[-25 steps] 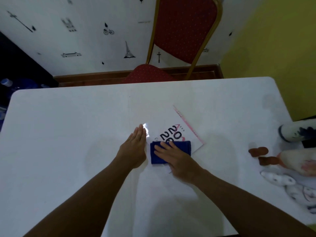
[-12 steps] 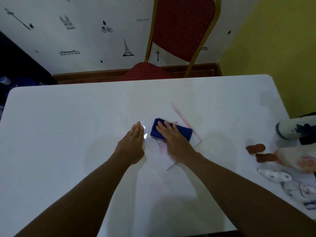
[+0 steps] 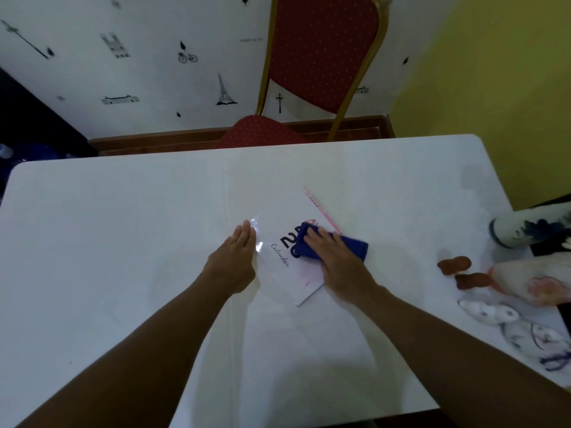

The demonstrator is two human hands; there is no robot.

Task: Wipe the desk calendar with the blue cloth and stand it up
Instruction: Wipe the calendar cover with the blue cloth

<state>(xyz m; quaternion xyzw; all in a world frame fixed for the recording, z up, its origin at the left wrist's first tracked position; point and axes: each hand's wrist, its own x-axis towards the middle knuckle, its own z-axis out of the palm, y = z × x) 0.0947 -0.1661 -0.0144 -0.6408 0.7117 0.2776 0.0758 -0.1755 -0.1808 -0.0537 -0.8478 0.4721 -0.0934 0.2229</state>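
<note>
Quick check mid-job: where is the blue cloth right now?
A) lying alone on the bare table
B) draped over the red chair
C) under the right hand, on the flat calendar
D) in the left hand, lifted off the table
C: the right hand presses the blue cloth onto the calendar, which lies flat on the table, while the left hand rests flat beside it.

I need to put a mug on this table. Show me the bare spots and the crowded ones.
Bare: the white table left of the left hand, and the far strip between the flat white desk calendar and the red chair. Crowded: the right edge, with soft toys. The right hand presses the blue cloth.
</note>
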